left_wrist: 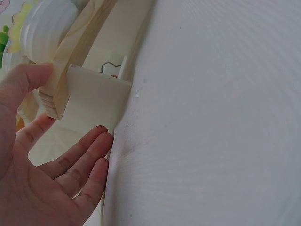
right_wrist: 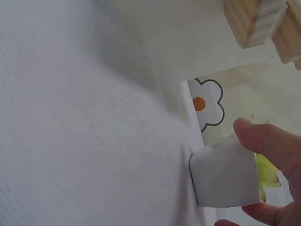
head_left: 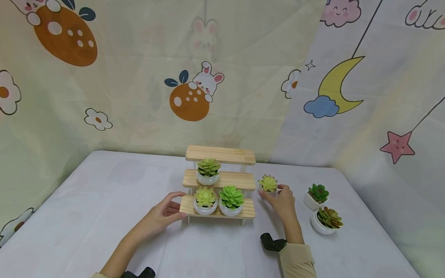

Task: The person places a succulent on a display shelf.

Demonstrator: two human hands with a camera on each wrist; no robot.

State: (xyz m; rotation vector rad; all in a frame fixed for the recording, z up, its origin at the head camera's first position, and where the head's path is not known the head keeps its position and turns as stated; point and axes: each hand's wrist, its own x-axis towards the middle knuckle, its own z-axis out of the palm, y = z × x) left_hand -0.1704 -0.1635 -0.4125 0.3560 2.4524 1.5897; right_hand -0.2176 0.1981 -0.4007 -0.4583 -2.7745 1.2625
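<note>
A three-tier wooden plant stand [head_left: 219,179] stands on the table, and my left hand [head_left: 166,211] pinches the left end of its lowest shelf [left_wrist: 61,89] between thumb and index finger. The other left fingers are loosely bent beside the white support [left_wrist: 96,92]. Right of the stand, my right hand [head_left: 282,201] holds a yellow-green potted succulent [head_left: 269,183] by its square white pot [right_wrist: 225,174], thumb on one side and fingers on the other. The lowest shelf carries a yellow-green succulent [head_left: 205,197] and a bright green succulent [head_left: 231,197]; another succulent [head_left: 208,167] sits on the middle shelf.
Farther right on the white-covered table [head_left: 215,255] are a dark green succulent [head_left: 318,194] in a square white pot and a reddish-green succulent [head_left: 329,218] in a round one. A printed cloth backdrop [head_left: 243,116] hangs behind the table.
</note>
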